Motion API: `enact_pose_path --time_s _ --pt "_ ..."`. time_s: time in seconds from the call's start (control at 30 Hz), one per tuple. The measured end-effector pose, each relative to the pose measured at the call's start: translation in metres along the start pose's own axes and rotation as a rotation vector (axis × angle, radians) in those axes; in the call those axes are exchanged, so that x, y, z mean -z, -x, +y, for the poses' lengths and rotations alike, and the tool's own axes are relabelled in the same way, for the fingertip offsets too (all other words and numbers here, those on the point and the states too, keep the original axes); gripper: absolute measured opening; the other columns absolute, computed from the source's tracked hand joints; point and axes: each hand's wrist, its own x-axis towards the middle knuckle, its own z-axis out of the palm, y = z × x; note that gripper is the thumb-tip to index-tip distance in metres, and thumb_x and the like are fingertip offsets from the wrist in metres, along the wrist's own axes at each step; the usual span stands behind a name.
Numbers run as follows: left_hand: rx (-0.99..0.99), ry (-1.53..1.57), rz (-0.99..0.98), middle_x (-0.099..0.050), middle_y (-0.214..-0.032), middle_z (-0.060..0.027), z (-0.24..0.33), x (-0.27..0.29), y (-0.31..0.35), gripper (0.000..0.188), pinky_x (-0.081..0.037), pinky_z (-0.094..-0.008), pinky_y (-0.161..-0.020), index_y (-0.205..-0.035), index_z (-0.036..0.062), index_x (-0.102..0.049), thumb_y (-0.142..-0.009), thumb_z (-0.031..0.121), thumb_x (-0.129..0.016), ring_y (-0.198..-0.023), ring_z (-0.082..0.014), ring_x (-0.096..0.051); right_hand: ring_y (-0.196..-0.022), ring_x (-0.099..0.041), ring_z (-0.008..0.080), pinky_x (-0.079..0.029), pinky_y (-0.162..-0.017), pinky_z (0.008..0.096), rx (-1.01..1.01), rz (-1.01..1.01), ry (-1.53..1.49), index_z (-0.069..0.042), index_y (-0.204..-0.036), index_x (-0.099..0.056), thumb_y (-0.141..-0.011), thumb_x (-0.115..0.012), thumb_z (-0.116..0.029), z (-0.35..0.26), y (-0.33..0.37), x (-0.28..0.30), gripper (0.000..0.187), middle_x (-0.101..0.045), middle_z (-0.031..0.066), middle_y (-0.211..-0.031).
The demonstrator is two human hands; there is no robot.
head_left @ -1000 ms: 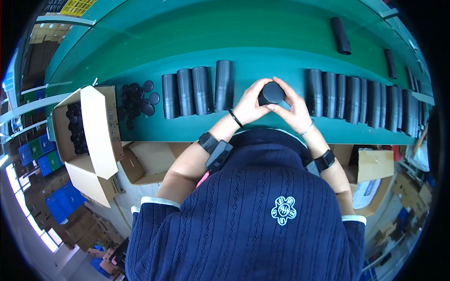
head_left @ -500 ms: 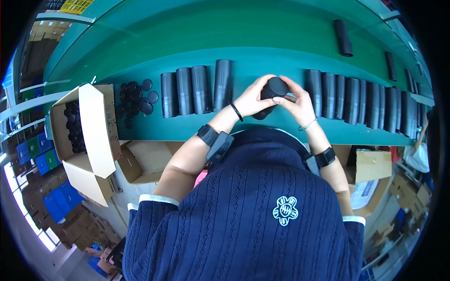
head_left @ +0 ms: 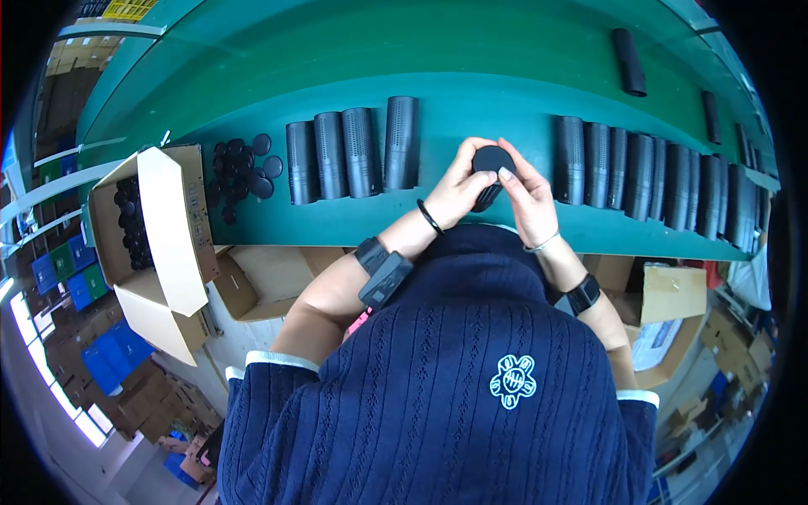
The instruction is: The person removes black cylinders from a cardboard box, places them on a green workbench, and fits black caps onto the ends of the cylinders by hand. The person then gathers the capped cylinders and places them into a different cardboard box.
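Note:
Both hands grip a black cylindrical tube (head_left: 486, 199) in front of my chest, its end turned up. A flat round black cap (head_left: 491, 157) covers that end. My left hand (head_left: 459, 187) wraps round the tube's left side, its thumb at the cap's lower edge. From the right, my right hand (head_left: 530, 202) holds it, with the thumb pressed on the cap's rim. Left of my hands, several black tubes with perforated upper parts (head_left: 360, 151) stand side by side. Beyond them lies a loose pile of round black caps (head_left: 244, 168).
A long row of black tubes (head_left: 640, 177) stretches along the right side of the green table (head_left: 459, 105). Further back, a single tube (head_left: 629, 63) lies on the green surface. At the left, an open cardboard box (head_left: 181, 236) holds more black caps. Other cardboard boxes (head_left: 265, 282) sit below the table edge.
The held tube has swung so that its capped end faces up more squarely and less of its body shows. My left hand has shifted right, nearer the right hand.

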Motion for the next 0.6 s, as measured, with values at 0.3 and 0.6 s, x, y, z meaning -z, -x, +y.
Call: enact_pose_path --time_s 0.3,0.6 --pt "-0.128 -0.409 -0.084 -0.044 -0.121 -0.0112 -0.006 0.011 0.011 0.070 -0.039 -0.0336 -0.099 -0.130 0.0056 -0.032 -0.074 0.007 -0.074 -0.118 -0.0212 -0.045 -0.132 -0.038 0.0215 -0.029 -0.110 0.0330 0.093 -0.295 0.198 -0.002 -0.144 -0.029 -0.077 -0.072 -0.001 -0.003 0.012 0.013 0.080 -0.038 0.0121 -0.144" --pt "-0.349 -0.724 -0.048 -0.046 -0.120 -0.0189 0.007 0.004 0.008 0.067 -0.040 -0.0402 -0.098 -0.124 0.0027 -0.039 -0.068 0.009 -0.075 -0.114 -0.0362 -0.048 -0.126 -0.046 0.0235 -0.038 -0.104 0.0346 0.285 -0.175 0.801 0.001 -0.135 -0.041 -0.072 -0.079 -0.011 -0.010 0.012 0.012 0.074 -0.047 0.0154 -0.137"
